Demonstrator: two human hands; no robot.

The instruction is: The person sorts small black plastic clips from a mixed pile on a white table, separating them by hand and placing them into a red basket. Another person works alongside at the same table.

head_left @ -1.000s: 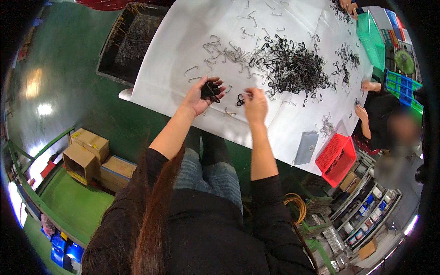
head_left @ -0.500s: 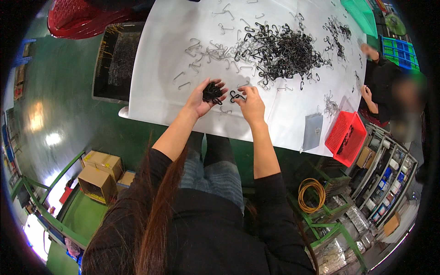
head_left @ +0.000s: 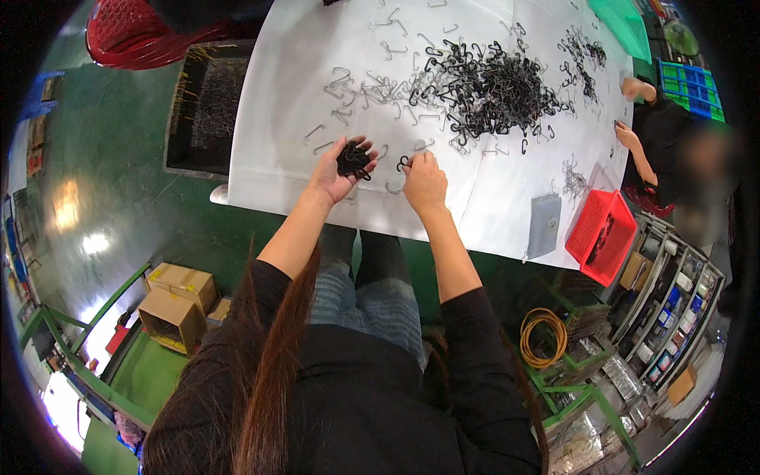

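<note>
My left hand (head_left: pixel 331 177) is palm up with fingers curled around a clump of black S-shaped hooks (head_left: pixel 353 161). Close to its right, my right hand (head_left: pixel 426 188) pinches a small black hook (head_left: pixel 402 164) at its fingertips, just above the white-covered table (head_left: pixel 273 170). Beyond both hands lies a big heap of black hooks (head_left: pixel 507 91). Bare silvery wire hooks (head_left: pixel 381 89) are scattered left of the heap and nearer my hands.
A red plastic basket (head_left: pixel 579 237) with dark pieces inside stands at the table's right edge beside a grey pouch (head_left: pixel 544 226). At the right, a co-worker's hands (head_left: pixel 628 136) are over the table. A black bin (head_left: pixel 207 119) stands left; a green basket (head_left: pixel 621 24) is far right.
My left hand has moved slightly left with its clump of hooks. My right hand has turned and drawn a little lower, its fingers bunched closer around the hook. The co-worker's nearer hand has shifted away.
</note>
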